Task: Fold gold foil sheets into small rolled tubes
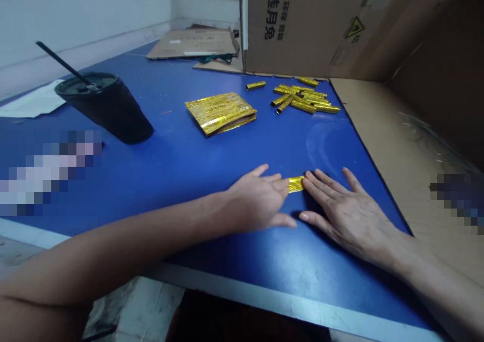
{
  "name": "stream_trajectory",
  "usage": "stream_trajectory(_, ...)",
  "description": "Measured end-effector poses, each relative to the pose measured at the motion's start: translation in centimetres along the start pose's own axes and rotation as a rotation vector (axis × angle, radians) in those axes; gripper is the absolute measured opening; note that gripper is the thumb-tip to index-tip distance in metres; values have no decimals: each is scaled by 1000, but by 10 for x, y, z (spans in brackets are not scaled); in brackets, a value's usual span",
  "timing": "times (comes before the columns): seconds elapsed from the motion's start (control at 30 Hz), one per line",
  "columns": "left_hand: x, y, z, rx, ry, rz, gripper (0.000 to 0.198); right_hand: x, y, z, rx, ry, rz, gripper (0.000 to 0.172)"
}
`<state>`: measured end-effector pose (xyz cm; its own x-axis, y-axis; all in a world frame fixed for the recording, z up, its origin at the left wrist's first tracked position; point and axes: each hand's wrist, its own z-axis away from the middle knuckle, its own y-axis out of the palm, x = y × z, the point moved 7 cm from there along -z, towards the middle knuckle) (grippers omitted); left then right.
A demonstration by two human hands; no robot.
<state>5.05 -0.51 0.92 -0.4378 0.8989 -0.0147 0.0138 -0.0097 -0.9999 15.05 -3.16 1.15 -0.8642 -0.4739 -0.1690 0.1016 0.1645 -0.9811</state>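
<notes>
A small piece of gold foil paper (295,184) lies on the blue table (181,165) between my two hands. My left hand (257,201) lies flat, fingers stretched out, with its fingertips on the foil's left end. My right hand (344,208) is also flat and spread, fingertips pressing the foil's right end. Most of the foil is hidden under the fingers. Farther back a stack of flat gold foil sheets (221,111) rests on the table. A pile of several rolled gold tubes (304,100) lies at the back right, with one lone rolled tube (256,85) apart from it.
A black cup with a straw (108,105) stands at the left. A large cardboard box (313,24) rises at the back, flat cardboard (194,42) beside it. A cardboard sheet (408,145) covers the right side. The table's pale front edge (264,301) is near me.
</notes>
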Motion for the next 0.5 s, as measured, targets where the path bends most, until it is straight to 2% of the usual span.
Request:
stream_trajectory(0.13, 36, -5, -8, 35, -114, -18, 45, 17, -6, 3, -9, -80, -18, 64)
stream_trajectory(0.23, 46, -5, -11, 11, -118, -32, 43, 31, -9, 7, -31, -138, -50, 67)
stream_trajectory(0.37, 38, -2, -9, -82, -148, -67, 57, 39, -8, 9, -39, -145, -68, 70)
stream_trajectory(0.5, 6, 10, -5, -66, 12, 58, 83, 38, -9, 7, -54, -141, -81, 70)
